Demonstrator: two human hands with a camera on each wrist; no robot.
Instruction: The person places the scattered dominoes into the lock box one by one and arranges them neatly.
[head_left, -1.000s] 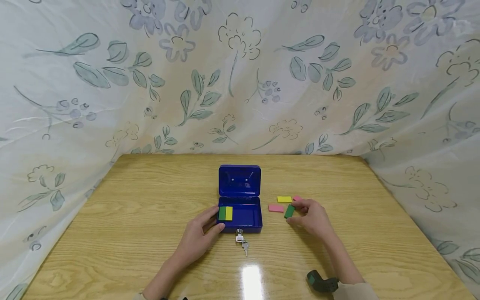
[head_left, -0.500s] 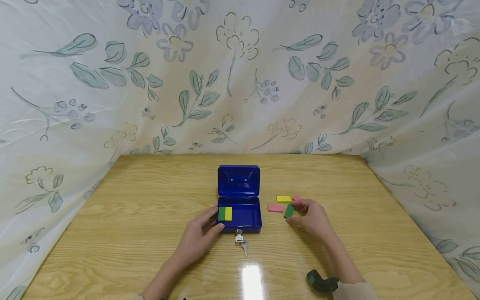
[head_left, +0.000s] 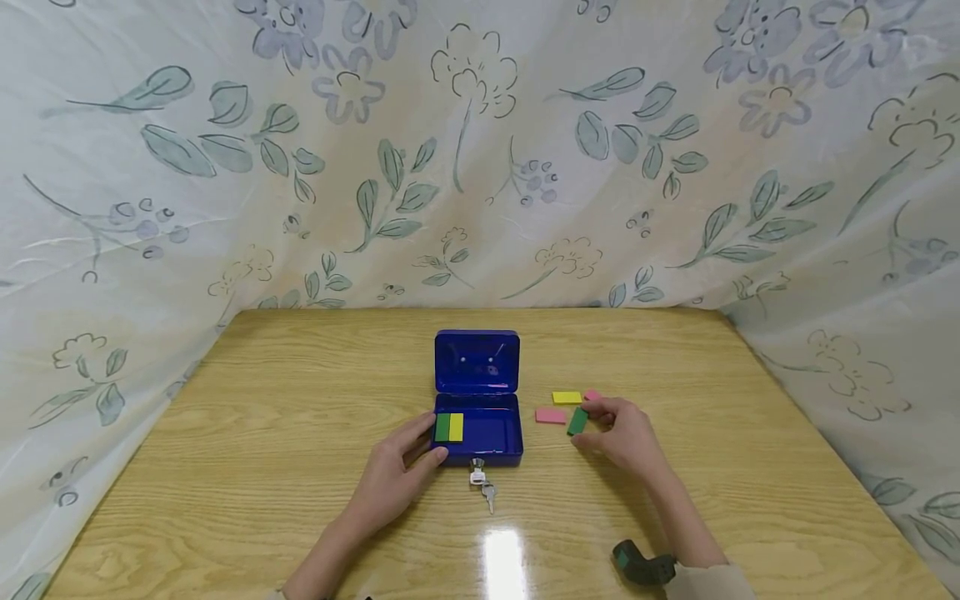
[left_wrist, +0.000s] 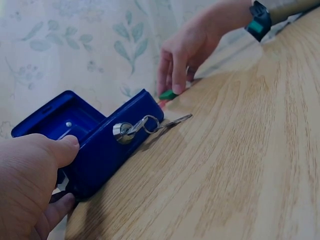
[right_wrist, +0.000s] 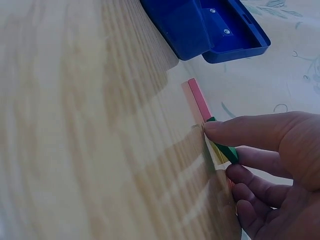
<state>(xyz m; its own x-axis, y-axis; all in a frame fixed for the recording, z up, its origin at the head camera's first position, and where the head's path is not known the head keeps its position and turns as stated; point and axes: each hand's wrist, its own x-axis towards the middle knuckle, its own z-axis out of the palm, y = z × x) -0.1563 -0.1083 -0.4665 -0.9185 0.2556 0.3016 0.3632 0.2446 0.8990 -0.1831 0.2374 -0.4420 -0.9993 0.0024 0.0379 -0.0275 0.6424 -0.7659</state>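
Note:
My left hand (head_left: 396,471) holds the left side of a blue metal cash box (head_left: 493,433), its thumb at the front corner. The lid (head_left: 477,360) stands raised at the back. Inside, against the left wall, a green block (head_left: 442,427) and a yellow block (head_left: 456,427) lie side by side. To the right of the box, my right hand (head_left: 626,435) pinches a flat green block (head_left: 577,422) between thumb and fingers, close over the table. In the right wrist view this green block (right_wrist: 226,145) is tilted and partly covers a yellow block behind it.
Near the right hand lie a pink block (head_left: 551,416), a yellow block (head_left: 567,398) and another pink block (head_left: 592,395), partly hidden by the fingers. Keys (head_left: 489,495) hang from the lock at the box front. A floral curtain (head_left: 480,167) rises behind the wooden table (head_left: 315,367).

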